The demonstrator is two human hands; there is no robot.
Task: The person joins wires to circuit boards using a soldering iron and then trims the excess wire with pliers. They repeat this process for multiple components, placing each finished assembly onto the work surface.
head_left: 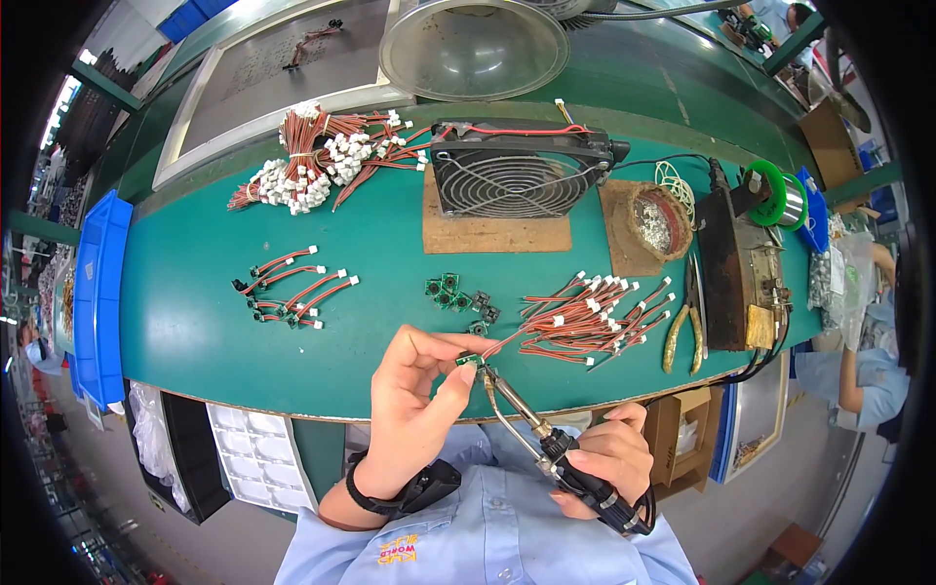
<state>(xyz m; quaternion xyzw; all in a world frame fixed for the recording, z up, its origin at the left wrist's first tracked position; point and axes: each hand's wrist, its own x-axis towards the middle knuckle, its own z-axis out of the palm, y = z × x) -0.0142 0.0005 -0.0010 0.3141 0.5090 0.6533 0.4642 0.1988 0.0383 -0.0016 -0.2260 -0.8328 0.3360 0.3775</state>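
Note:
Just above the table's front edge, my left hand (417,385) pinches a small green circuit board (468,360) between thumb and fingers. A red-brown wire lead (504,342) runs from the board toward the loose leads. My right hand (609,460) is wrapped round the black handle of a soldering iron (534,423) with a thin metal feed tube alongside. Its tip meets or nearly meets the board; contact is too small to make out. Beyond my hands lie several small green boards (450,292) and a spread of wire leads (595,317) with white connectors.
Boards with leads attached (292,294) lie at left, a wire bundle (310,166) behind them. A fan (522,174) stands at the back. Rightward are a round dish (656,224), pliers (674,341), a dark metal box (726,263) and a solder spool (777,195). A blue bin (97,292) borders the left.

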